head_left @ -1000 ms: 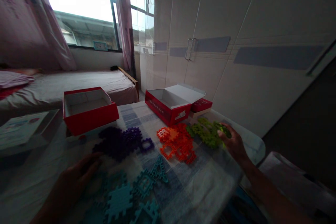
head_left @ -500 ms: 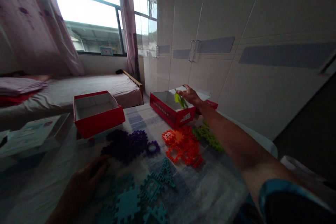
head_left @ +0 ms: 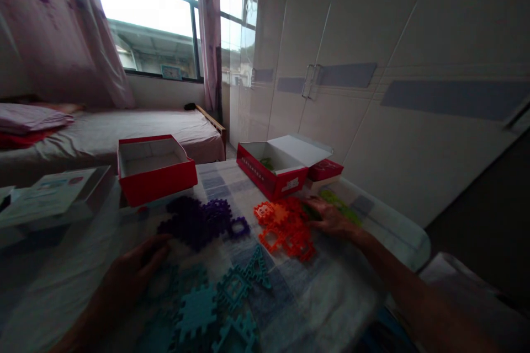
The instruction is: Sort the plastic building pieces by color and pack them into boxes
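Toothed plastic building pieces lie on the cloth in colour groups. My right hand [head_left: 329, 218] is down at the green pieces [head_left: 342, 207], beside the orange pieces [head_left: 285, 226]. Its fingers close around a dark-looking green piece, partly hidden by the hand. My left hand [head_left: 138, 265] rests on the table with loosely bent fingers, thumb apart, and nothing visible in it. It lies between the purple pieces [head_left: 199, 223] and the teal pieces [head_left: 196, 309]. A red box [head_left: 265, 176] with its white lid flap raised contains some green pieces [head_left: 267, 164].
Another red box [head_left: 159, 182], without a lid, stands at the back left. Left of it is a white box with a printed sheet [head_left: 53, 193]. A smaller red box [head_left: 327, 170] sits behind the lidded one. Beyond the table are a bed [head_left: 157, 127] and wardrobe doors [head_left: 351, 66].
My right hand has come back from above the lidded red box to the green pieces on the table. The green piece it held is out of the hand; green shows inside the box.
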A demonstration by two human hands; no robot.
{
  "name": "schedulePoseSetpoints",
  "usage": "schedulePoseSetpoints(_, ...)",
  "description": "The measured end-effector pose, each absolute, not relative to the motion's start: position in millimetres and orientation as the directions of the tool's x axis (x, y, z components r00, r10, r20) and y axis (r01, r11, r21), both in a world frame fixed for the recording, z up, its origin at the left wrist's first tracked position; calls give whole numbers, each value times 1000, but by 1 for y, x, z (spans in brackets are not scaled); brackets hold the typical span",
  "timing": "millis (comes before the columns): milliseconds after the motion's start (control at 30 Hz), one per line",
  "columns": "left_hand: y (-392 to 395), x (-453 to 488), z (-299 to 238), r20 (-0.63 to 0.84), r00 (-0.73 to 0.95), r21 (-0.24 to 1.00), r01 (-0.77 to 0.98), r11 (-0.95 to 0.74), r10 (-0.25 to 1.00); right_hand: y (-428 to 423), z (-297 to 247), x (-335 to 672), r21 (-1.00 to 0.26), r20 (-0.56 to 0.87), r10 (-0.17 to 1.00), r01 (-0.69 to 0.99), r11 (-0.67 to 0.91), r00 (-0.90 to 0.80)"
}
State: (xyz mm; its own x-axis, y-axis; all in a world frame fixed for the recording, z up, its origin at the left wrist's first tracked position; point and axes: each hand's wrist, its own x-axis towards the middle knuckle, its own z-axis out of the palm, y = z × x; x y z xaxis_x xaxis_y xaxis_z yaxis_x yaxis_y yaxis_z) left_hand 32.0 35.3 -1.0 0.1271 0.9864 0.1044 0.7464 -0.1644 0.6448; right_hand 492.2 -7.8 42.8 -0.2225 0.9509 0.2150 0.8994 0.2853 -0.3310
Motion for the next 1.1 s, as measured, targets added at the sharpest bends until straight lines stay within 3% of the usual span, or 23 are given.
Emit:
schedulePoseSetpoints(300,38,27,-6,96,106,648,749,-143,990,-11,35,490,-574,358,931,802,163,67)
schedulePoseSetpoints(533,41,25,-10,90,112,635,759,-143,990,-23,28,520,-557,449,849,830,22,278)
schedulePoseSetpoints(667,41,26,-8,87,116,626,766,-145,989,-35,17,524,-402,446,880,915,33,164)
schedulePoseSetpoints(800,41,25,-10,130,116,640,748,-173,985,-40,7,517,-179,295,953,984,-16,69)
schedulePoseSetpoints(933,38,26,-6,127,116,644,746,-170,985,-36,6,511,-119,317,947,993,-11,48)
schedulePoseSetpoints(1100,36,30,-1,153,120,632,751,-190,981,-33,8,506,-134,406,908,989,-58,108)
